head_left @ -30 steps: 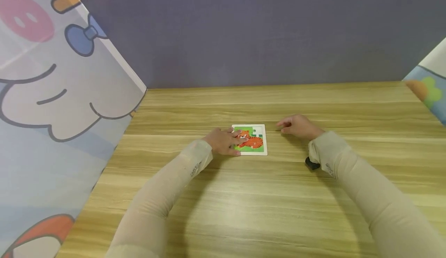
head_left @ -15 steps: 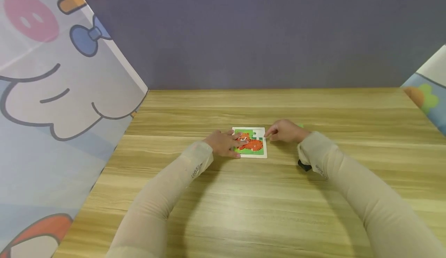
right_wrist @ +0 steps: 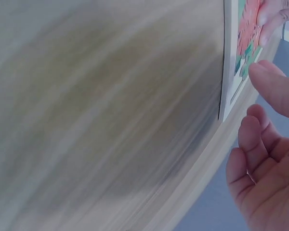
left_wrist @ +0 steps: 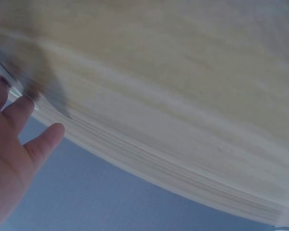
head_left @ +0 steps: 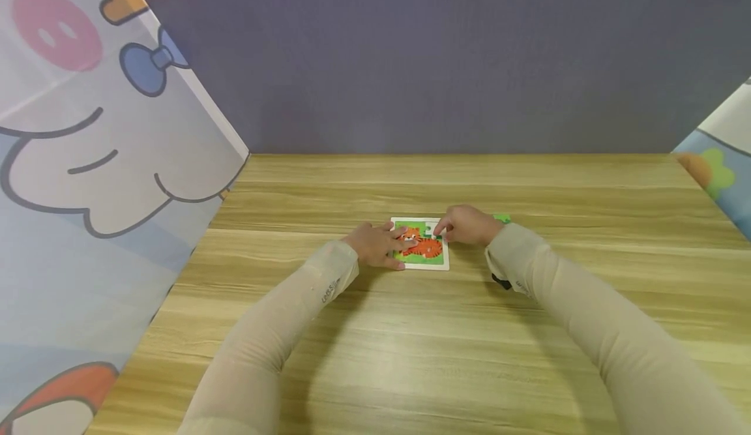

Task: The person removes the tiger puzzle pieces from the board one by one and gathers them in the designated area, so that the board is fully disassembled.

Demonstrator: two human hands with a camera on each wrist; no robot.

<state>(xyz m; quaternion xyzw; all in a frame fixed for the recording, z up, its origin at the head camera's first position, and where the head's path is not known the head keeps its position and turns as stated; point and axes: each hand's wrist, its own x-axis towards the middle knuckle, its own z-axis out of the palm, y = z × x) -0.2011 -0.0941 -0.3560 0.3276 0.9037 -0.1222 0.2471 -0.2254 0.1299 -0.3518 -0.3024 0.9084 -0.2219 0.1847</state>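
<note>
A square jigsaw puzzle (head_left: 426, 267) with a white border and an orange tiger on green lies on the table. A white gap shows at its upper right. My left hand (head_left: 374, 244) rests on the puzzle's left side, fingers spread across the tiger; the left wrist view catches part of this hand (left_wrist: 14, 144) at its edge. My right hand (head_left: 466, 225) reaches in from the right, index fingertip over the gap. In the right wrist view, the thumb (right_wrist: 269, 82) is beside the puzzle's green corner, the other fingers loosely bent, and no piece shows between them.
A green puzzle piece (head_left: 502, 218) lies on the wooden table (head_left: 446, 344) just behind the right wrist. Beyond the table's back edge stands a grey panel (head_left: 446, 57). A cartoon-printed panel (head_left: 147, 141) rises at the left, another printed panel (head_left: 718, 154) at the right.
My right hand has moved left from the table beside the puzzle to its upper right corner, uncovering the green piece behind it. My left hand has stayed on the puzzle.
</note>
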